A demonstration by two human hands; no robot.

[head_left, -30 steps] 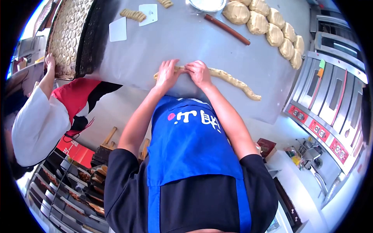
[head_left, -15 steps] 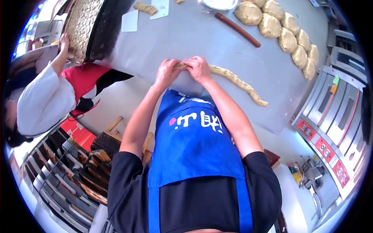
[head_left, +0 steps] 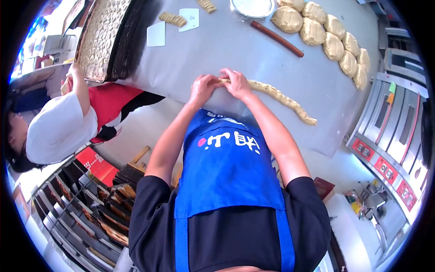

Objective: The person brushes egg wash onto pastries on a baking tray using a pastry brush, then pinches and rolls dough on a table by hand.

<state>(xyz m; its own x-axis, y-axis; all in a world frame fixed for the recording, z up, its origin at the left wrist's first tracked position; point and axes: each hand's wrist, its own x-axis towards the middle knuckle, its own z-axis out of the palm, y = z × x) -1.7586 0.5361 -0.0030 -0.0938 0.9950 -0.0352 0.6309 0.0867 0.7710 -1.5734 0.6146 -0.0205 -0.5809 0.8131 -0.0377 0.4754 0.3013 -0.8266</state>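
A long rope of pale dough (head_left: 284,99) with a dimpled surface lies on the metal table (head_left: 195,56) near its front edge. Its left end runs between my two hands. My left hand (head_left: 203,89) is closed, thumb and fingers pinching the tip of the rope. Close beside it, my right hand (head_left: 236,84) grips the same rope a little further along, with its index finger partly raised. From the right hand the rest of the rope bends down to the right. My fingers cover part of the dough at that end.
Several dough lumps (head_left: 334,46) sit at the back right, near a brown rolling pin (head_left: 277,39) and a bowl of white powder (head_left: 252,6). White scrapers (head_left: 156,34) and twisted dough pieces (head_left: 173,19) lie further left. A co-worker (head_left: 63,122) stands by a filled tray (head_left: 97,43).
Both hands and the rope appear slightly lower and further right. My right index finger has lifted somewhat. The co-worker's hand has come off the tray's edge toward their body.
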